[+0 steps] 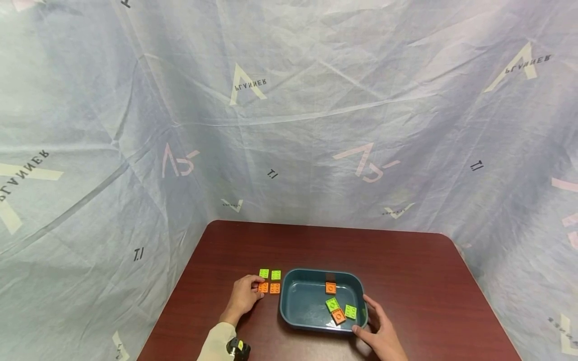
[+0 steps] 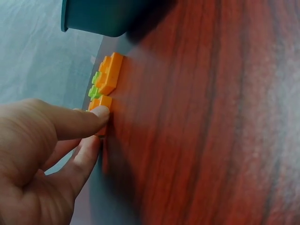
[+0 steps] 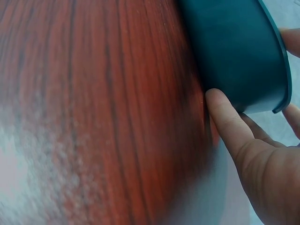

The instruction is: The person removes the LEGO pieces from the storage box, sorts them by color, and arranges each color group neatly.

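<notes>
My left hand [image 1: 244,299] pinches an orange toy building brick [image 1: 263,288] between thumb and fingers on the table, left of the tray. Another orange brick [image 1: 275,288] sits beside it, studs up. Behind these two are a green brick [image 1: 264,273] and a second green brick [image 1: 276,275]. My right hand [image 1: 383,335] holds the right end of a dark teal tray [image 1: 300,306], thumb at the near corner and fingers along the right side. In the right wrist view the thumb [image 3: 227,117] touches the tray's outer wall [image 3: 234,61] low down.
Several loose bricks lie in the tray's right half, among them an orange brick [image 1: 331,288] and a green brick [image 1: 350,311]. The dark red wood-grain table [image 1: 406,265] has rounded far corners. Grey printed sheeting [image 1: 289,125] hangs behind and at the sides.
</notes>
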Action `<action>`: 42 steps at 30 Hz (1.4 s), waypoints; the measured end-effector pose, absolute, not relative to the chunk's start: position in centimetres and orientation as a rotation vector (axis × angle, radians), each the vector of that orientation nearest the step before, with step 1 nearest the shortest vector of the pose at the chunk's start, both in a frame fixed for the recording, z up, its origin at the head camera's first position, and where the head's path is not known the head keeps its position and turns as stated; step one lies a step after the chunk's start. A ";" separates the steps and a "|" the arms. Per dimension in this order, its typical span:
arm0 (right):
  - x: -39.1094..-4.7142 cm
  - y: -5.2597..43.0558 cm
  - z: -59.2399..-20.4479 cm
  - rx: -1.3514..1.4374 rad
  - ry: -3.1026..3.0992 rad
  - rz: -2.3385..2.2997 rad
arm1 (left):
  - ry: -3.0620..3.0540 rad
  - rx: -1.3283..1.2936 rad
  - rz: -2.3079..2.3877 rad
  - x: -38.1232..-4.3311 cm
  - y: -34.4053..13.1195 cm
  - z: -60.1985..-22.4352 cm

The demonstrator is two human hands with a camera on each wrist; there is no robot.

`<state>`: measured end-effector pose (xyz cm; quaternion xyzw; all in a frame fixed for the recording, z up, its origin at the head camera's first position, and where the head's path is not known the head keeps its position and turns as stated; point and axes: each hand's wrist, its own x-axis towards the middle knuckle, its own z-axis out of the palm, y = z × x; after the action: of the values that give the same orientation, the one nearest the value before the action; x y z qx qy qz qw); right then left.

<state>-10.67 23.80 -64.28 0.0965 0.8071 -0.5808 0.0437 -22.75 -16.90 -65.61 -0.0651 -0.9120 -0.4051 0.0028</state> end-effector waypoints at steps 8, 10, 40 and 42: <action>-10.8 23.9 -64.5 0.296 2.461 -1.775 | -2.815 -0.215 -1.314 -22.9 -16.8 -64.1; -10.8 23.9 -64.5 0.296 2.458 -1.779 | -2.801 -0.231 -1.318 -22.9 -16.8 -63.7; -10.7 23.7 -64.2 0.282 2.453 -1.781 | -2.710 -0.609 -1.614 -22.1 -12.5 -58.5; -10.7 23.7 -64.3 0.292 2.453 -1.780 | -2.718 -0.644 -1.619 -22.0 -11.9 -58.5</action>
<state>-10.74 23.68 -64.26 0.0959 0.8047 -0.5838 0.0485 -22.03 -11.95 -58.46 -0.1992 -0.8411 -0.5009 -0.0434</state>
